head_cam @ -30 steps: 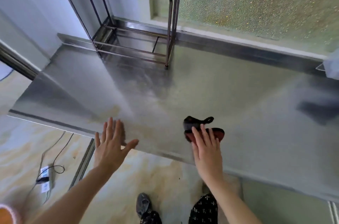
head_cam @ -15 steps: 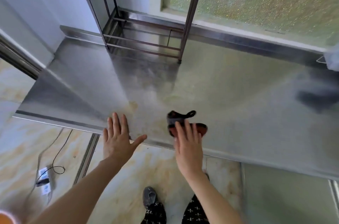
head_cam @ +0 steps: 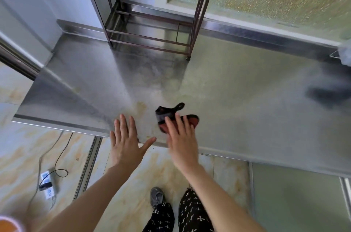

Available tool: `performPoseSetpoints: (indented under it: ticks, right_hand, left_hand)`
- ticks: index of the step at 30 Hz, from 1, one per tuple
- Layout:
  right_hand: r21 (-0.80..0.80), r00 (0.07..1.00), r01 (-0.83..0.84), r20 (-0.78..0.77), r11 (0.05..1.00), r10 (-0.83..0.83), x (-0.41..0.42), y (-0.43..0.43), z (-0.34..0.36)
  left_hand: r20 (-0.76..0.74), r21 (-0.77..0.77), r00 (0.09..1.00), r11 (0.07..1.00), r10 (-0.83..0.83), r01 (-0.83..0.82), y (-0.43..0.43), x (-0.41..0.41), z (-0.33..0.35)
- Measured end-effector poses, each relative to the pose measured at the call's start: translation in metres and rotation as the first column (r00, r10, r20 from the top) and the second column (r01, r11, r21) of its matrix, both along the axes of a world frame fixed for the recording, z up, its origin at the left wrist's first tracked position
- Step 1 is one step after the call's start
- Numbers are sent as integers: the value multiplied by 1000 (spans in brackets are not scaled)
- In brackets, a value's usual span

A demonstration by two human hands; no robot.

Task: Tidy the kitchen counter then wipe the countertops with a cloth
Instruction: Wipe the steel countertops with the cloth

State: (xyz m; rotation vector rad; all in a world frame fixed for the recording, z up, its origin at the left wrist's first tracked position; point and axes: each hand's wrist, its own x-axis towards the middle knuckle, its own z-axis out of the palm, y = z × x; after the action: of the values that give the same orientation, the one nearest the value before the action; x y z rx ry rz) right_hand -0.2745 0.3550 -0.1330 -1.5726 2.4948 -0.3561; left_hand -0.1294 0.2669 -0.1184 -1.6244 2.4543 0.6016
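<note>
Cloth (head_cam: 171,116) under right hand (head_cam: 181,142) fingers (head_cam: 178,123), countertop (head_cam: 247,98)

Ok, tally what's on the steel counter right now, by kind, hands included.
cloth: 1
metal rack: 1
hands: 2, left hand flat, right hand pressing the cloth
blurred pale item at the right edge: 1
Total: 5

No readable text, label, brand, number or sign anywhere in view.
</note>
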Motion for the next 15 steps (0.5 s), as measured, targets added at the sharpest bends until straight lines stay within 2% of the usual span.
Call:
performPoseSetpoints:
  ticks: [1,4,6,8,10,13,15]
  right_hand:
    - [13,999,38,-18,999,-38,-21,5,-1]
    - [30,945,327,12,945,-327,-76,8,1]
    - [11,911,409,42,912,-409,-79,1,2]
    - [-22,955,297,37,955,-296,-55,-6,3]
    - [-28,999,33,34,999,-32,-27,-7,1]
    - [-1,942,-336,1,942,336,-36,-19,2]
    - [31,924,-382,-2,924,382,-70,-39,4]
  left_hand:
    - [-7,-3,1000,1000,-7,7,-1,1,1]
    - [-6,-35,999,999,-42,42,-11,0,4]
    - [-14,-42,999,998,-50,49,-22,-4,6]
    - [-48,-34,999,999,-18,16,-31,-11,8]
    - [-60,-13,997,999,40,-41,-35,-17,11]
    - [-16,3,996,996,86,-86,-35,-22,9]
    - [23,10,995,996,93,-93,-35,-21,7]
